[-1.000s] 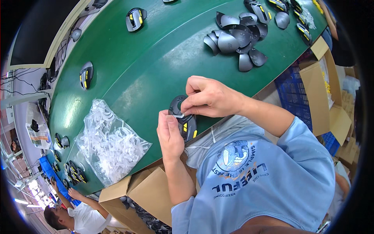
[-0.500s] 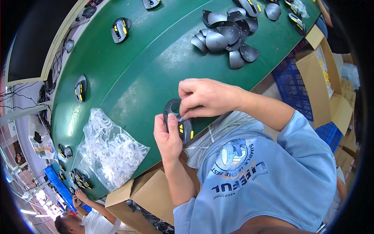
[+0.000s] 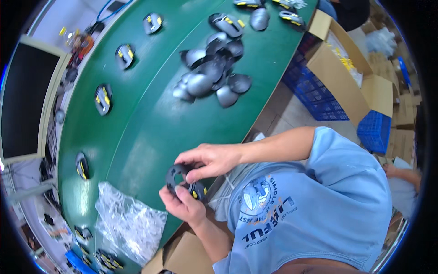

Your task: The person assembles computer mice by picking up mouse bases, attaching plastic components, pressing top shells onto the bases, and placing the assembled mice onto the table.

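"Left hand: what's it doing, down at the lower middle of the frame?"

"Pinching a dark mouse-shaped shell, thumb on top and fingers curled beneath the near edge. The shell sits just left of centre in the lower half, tilted, its round opening toward the left and yellow accents toward the lower right."

"And the right hand?"

"Just above, reaching in from the right. Thumb and fingers are drawn narrow against the shell's upper edge; I can't tell whether they grip it or only touch."

"What's around them?"

"A green table. At lower left on it, a clear bag of white pieces. At upper middle, a heap of dark grey curved covers, somewhat blurred. Along the upper left, several black-and-yellow mice, set apart from one another."

"Upper right?"

"An open cardboard box beside a blue crate."
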The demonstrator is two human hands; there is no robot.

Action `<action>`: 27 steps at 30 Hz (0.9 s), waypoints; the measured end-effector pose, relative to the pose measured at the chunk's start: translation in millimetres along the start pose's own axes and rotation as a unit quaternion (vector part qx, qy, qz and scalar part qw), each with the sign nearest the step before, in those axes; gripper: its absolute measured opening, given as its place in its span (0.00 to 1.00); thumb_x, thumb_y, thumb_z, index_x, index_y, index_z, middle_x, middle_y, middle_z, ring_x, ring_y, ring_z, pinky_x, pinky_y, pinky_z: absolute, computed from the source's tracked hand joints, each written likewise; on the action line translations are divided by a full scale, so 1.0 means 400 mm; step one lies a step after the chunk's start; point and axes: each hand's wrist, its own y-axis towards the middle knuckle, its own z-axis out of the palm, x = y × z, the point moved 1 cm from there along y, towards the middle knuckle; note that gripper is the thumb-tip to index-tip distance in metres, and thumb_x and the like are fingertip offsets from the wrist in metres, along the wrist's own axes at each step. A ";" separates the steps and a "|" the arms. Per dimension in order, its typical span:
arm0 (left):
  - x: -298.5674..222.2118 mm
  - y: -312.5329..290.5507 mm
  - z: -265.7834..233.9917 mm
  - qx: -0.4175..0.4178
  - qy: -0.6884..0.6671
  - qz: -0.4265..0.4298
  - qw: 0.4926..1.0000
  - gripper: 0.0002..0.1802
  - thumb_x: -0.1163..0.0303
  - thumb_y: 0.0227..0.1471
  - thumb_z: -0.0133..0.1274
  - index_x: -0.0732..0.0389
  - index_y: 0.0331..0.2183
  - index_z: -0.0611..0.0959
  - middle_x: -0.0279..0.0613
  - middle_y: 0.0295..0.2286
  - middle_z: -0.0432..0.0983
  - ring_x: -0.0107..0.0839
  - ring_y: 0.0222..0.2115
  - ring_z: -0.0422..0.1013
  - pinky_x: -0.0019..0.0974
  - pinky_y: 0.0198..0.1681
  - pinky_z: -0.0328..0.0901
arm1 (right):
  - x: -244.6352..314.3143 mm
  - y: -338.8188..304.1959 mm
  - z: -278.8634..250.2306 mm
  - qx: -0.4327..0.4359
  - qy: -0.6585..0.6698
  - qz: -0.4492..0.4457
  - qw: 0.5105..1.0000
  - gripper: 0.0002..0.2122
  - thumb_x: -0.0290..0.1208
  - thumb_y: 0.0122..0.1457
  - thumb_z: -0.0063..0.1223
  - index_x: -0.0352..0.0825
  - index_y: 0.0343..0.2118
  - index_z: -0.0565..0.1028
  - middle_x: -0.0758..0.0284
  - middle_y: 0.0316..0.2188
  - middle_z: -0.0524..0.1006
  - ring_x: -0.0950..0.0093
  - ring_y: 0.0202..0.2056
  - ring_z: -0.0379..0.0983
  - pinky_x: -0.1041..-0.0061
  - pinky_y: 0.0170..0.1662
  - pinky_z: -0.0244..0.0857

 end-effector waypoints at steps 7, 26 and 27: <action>0.080 0.074 -0.006 0.057 -0.097 -0.029 0.993 0.13 0.65 0.65 0.47 0.67 0.36 0.73 0.39 0.30 0.74 0.23 0.30 0.69 0.29 0.34 0.66 | 0.094 0.000 -0.061 -0.072 -0.291 -0.081 0.950 0.21 0.38 0.61 0.62 0.31 0.52 0.72 0.62 0.43 0.79 0.72 0.44 0.75 0.69 0.50 0.70; 0.106 0.053 -0.013 0.078 -0.357 -0.147 0.919 0.18 0.63 0.69 0.44 0.64 0.52 0.64 0.50 0.50 0.71 0.41 0.43 0.76 0.46 0.48 0.73 | 0.176 -0.017 -0.053 -0.138 -0.026 -0.093 0.986 0.28 0.23 0.62 0.58 0.30 0.64 0.63 0.63 0.47 0.76 0.77 0.42 0.77 0.77 0.43 0.76; 0.108 0.051 -0.006 0.076 -0.331 -0.115 0.934 0.16 0.63 0.69 0.44 0.63 0.50 0.65 0.47 0.48 0.72 0.36 0.42 0.74 0.42 0.48 0.71 | 0.150 -0.005 -0.019 -0.121 0.002 -0.079 0.990 0.28 0.22 0.62 0.58 0.30 0.64 0.62 0.63 0.47 0.76 0.78 0.41 0.77 0.78 0.42 0.76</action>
